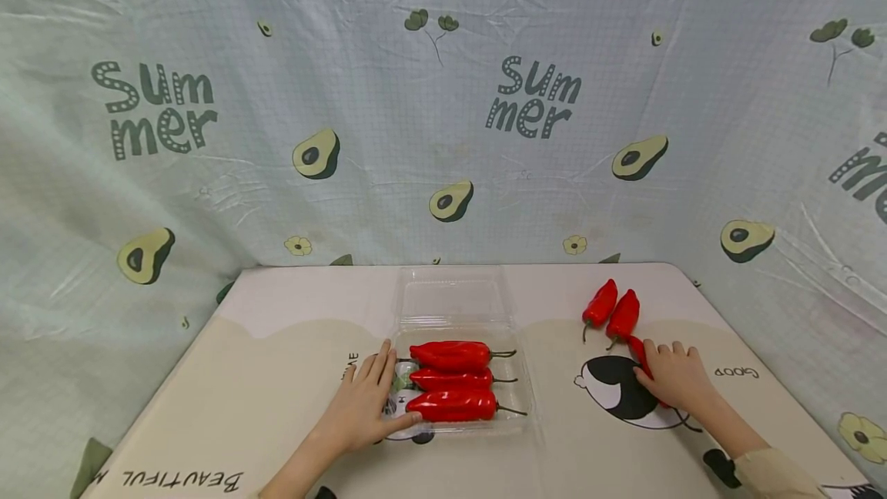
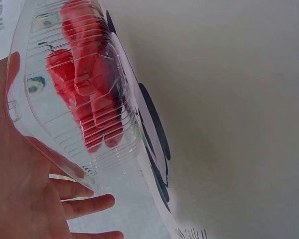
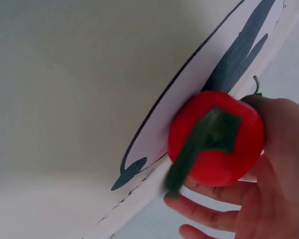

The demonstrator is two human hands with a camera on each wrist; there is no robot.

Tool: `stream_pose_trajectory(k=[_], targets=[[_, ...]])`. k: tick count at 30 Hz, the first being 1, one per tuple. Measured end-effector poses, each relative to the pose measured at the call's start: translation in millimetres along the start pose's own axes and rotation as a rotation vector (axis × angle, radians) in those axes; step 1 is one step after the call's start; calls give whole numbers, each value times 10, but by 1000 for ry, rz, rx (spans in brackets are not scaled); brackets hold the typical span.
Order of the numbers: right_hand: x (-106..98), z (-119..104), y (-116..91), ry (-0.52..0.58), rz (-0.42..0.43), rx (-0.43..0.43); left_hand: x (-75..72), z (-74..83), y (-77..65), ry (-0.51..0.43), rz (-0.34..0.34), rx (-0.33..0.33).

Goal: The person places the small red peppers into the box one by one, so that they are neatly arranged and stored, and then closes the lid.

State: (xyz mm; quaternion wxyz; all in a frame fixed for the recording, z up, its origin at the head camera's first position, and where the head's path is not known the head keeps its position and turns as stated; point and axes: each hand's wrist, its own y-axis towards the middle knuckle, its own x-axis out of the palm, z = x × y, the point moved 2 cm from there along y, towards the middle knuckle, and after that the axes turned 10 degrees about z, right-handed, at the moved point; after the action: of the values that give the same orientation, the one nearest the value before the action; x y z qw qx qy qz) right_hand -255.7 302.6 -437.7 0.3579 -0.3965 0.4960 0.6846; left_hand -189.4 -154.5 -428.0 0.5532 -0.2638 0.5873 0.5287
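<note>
A clear plastic box (image 1: 521,399) with its hinged lid (image 1: 450,300) laid back stands mid-table in the head view. Long red peppers (image 1: 453,406) lie side by side in it, most stems pointing right. My left hand (image 1: 359,408) rests along the box's left side, fingers stretched out and thumb across the near corner. On the right, my right hand (image 1: 675,377) grips another red pepper (image 3: 187,124) from above, its green stem facing the right wrist camera. The hand hides much of this pepper in the head view.
Two more red peppers, one on the left (image 1: 600,303) and one on the right (image 1: 625,316), lie just beyond the right hand. A printed cloth (image 1: 277,406) covers the table, and a patterned curtain (image 1: 388,114) hangs behind and at both sides.
</note>
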Motion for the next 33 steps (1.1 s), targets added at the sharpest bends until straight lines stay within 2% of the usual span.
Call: stream_pose_trajectory(k=[6, 9, 20, 33], targets=[[-16, 1, -28, -25, 88, -49, 3, -1, 1, 1, -5, -1], [-22, 6, -36, -33, 106, -64, 1, 0, 0, 1, -2, 0], [-20, 4, -66, 3, -21, -49, 0, 4, -5, -3, -11, -10], [-17, 3, -33, -16, 17, -45, -9, 7, -3, -5, -1, -11]])
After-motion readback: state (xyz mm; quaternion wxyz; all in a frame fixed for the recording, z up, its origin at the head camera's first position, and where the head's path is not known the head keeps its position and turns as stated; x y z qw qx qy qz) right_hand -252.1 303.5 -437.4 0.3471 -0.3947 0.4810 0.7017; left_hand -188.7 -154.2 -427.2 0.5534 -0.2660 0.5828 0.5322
